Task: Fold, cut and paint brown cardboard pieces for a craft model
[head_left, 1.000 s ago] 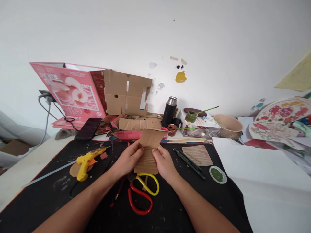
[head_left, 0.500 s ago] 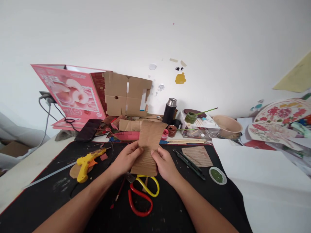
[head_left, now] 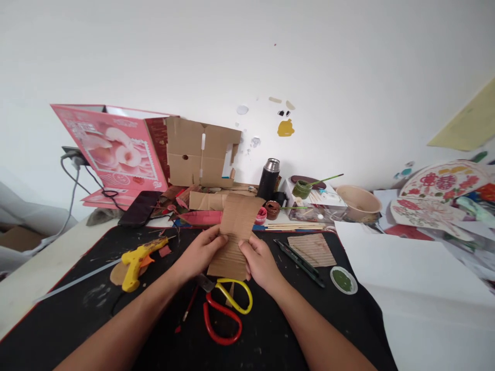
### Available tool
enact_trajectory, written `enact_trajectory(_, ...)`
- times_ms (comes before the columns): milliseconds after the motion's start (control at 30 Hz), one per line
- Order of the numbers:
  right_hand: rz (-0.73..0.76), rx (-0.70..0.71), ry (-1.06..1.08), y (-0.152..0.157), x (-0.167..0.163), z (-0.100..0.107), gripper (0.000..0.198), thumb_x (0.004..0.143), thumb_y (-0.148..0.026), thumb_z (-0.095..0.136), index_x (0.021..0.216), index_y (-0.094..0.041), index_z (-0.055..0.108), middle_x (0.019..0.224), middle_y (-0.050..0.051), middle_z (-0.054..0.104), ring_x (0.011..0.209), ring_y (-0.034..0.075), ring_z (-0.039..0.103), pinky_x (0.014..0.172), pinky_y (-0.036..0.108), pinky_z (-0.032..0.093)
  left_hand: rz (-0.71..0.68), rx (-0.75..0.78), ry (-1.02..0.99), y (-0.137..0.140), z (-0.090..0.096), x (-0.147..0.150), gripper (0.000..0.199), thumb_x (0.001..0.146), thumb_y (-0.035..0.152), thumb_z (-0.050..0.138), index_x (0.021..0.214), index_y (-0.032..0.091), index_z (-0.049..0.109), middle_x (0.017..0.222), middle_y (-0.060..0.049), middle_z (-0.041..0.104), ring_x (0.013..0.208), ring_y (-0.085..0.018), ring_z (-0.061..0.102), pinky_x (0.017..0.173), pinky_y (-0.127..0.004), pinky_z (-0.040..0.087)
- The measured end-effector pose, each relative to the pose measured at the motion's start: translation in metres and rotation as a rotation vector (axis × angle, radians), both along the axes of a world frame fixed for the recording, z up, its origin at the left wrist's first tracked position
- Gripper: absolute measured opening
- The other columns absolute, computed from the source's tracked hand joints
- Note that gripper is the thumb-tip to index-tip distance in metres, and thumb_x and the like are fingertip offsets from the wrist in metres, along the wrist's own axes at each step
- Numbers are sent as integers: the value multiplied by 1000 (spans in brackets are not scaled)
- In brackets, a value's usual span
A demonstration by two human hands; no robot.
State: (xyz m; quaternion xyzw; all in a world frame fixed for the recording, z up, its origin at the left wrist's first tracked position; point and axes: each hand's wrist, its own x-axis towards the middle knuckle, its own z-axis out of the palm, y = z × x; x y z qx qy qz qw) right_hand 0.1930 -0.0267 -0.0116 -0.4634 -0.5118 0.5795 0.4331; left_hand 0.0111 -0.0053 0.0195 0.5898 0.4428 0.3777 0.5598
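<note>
A strip of brown corrugated cardboard (head_left: 237,226) is held up over the black mat (head_left: 154,330), its top leaning a little to the right. My left hand (head_left: 204,250) grips its left edge, thumb on the front and fingers behind. On the right edge, my right hand (head_left: 260,257) pinches it the same way; the fingers behind are mostly hidden. Just below the strip lie scissors (head_left: 223,323) with one red and one yellow handle loop, their blades largely covered. A thin paintbrush (head_left: 189,304) rests to their left.
To the left lies a yellow glue gun (head_left: 133,263) with a long glue stick. On the right are a dark green cutter knife (head_left: 301,264), another corrugated piece (head_left: 315,248) and a dish of green paint (head_left: 343,281). Behind stand a black flask (head_left: 268,180) and a paint jar (head_left: 301,189).
Both hands keep the cardboard strip in nearly the same place. The view has shifted very slightly; nothing was taken up or let go.
</note>
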Motion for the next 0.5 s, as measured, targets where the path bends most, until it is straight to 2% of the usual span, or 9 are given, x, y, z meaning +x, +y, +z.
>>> enact_trajectory(233,34,-4,26,1,2,4,38,86,-59,65,85,-22,56,52,-8,52,35,11,49,32,21,36,-29,23,-40,1,4,-3,47,82,60,73,104,18,72,104,-7,80,93,-28,71,89,-38,56)
enact_trajectory(367,14,31,42,3,5,5,38,89,-59,63,90,-21,58,49,-9,50,33,11,45,32,20,31,-43,-19,-84,2,2,-2,51,82,62,73,105,17,73,102,-8,80,92,-28,72,91,-40,55)
enact_trajectory(500,14,36,35,4,5,1,39,91,-60,62,92,-21,60,46,-10,45,33,10,40,33,21,30,-12,6,-110,2,1,-1,52,83,62,73,110,18,73,105,-8,80,98,-30,73,95,-42,55)
